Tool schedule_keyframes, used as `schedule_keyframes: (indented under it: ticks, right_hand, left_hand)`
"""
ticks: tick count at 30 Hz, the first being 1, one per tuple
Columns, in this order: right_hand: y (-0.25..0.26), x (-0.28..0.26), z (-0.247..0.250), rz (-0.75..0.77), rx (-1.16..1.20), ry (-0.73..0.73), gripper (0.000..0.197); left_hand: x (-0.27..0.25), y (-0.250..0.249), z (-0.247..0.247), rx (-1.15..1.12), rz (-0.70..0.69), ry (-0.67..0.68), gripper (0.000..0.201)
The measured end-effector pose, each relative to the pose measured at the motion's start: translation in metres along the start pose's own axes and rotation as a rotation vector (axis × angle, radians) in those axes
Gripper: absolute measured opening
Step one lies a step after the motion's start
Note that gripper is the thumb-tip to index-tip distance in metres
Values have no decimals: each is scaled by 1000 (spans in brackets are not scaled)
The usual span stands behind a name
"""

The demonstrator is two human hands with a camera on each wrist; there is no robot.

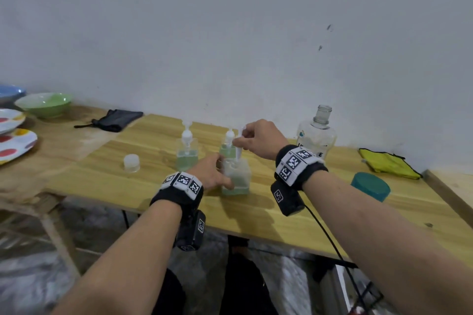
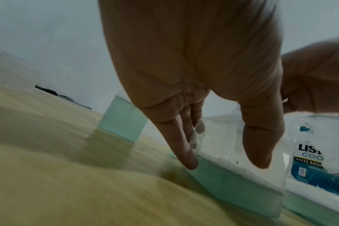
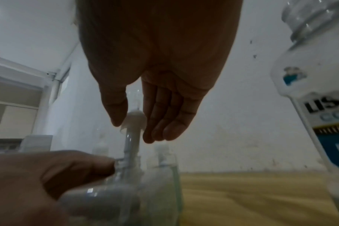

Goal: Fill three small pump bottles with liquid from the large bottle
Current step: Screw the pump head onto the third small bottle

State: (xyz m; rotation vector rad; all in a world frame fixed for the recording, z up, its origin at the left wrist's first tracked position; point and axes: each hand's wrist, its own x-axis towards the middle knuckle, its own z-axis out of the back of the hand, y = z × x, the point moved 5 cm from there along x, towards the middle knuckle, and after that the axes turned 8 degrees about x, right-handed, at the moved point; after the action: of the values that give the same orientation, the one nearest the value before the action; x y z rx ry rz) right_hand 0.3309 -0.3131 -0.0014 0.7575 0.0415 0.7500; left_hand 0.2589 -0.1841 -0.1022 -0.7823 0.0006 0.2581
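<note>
Three small square pump bottles with green liquid stand on the wooden table (image 1: 281,212). Two at the back, the left one (image 1: 187,152) and the middle one (image 1: 227,147), carry their pumps. My left hand (image 1: 216,174) (image 2: 225,162) grips the front bottle (image 1: 236,178) (image 2: 232,183), thumb on one side and fingers on the other. My right hand (image 1: 245,139) (image 3: 133,130) pinches a white pump head (image 1: 240,135) (image 3: 136,118) above it, its tube reaching down into the bottle's neck. The large clear bottle (image 1: 317,135) (image 3: 315,76) stands uncapped at the back right, nearly empty.
A teal cap (image 1: 371,186) lies right of my right wrist and a yellow cloth (image 1: 389,163) behind it. A small clear cap (image 1: 131,162) sits on the left. A black pouch (image 1: 117,119), a green bowl (image 1: 43,103) and spotted plates (image 1: 15,144) occupy the far left.
</note>
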Motion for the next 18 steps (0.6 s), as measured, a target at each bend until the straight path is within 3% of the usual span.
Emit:
schedule_keyframes:
  ticks: [4,8,10,15,18]
  right_hand:
    - [-17,-12,-25,-45,17,70,31]
    - [-36,-24,-37,-63,149,4,21]
    - [-43,-29,-40,-70,230,3,33]
    - [-50,-38,-45,-144,426,-104,28]
    - [-50,-36,-48,-166,428,-81,42]
  left_hand:
    - [4,3,-2,-30,4,6,75]
    - [5,3,-2,-20,1,10,77]
    - [4,1,-1,-6,-3,9,75]
    - [0,-3,1,16,0,-2,78]
    - [-3,-5,1,16,5,1,77]
